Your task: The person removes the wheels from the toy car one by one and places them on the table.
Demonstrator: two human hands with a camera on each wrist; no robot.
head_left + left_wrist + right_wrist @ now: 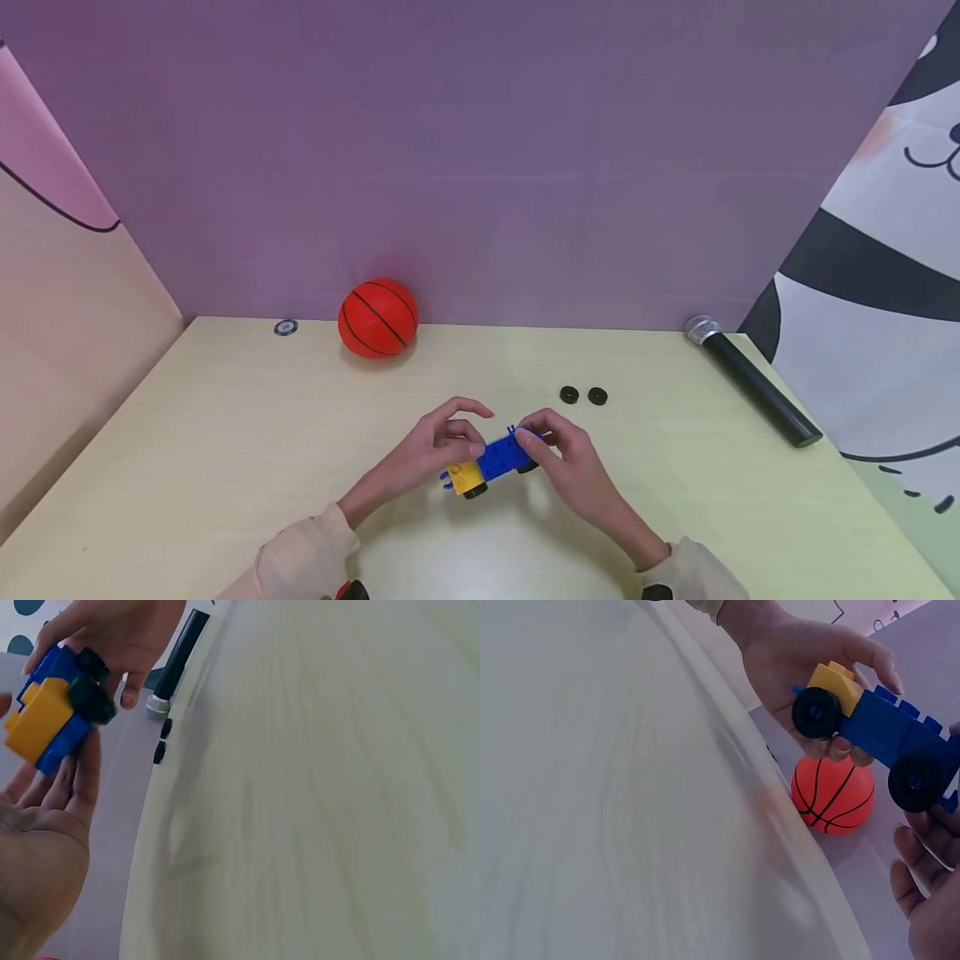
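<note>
A toy car of blue and yellow building bricks is held just above the table between both hands, tilted up to the right. My left hand holds it near the yellow end, fingers under and behind, index finger stretched out above. At the blue end, my right hand pinches it between thumb and fingers. Black wheels show along the car's near side in the right wrist view; the far side is hidden there. Two loose black wheels lie on the table beyond my right hand.
A red basketball sits at the table's back edge, with a small round disc left of it. A black microphone lies along the right edge. Purple and patterned panels enclose the pale wooden table.
</note>
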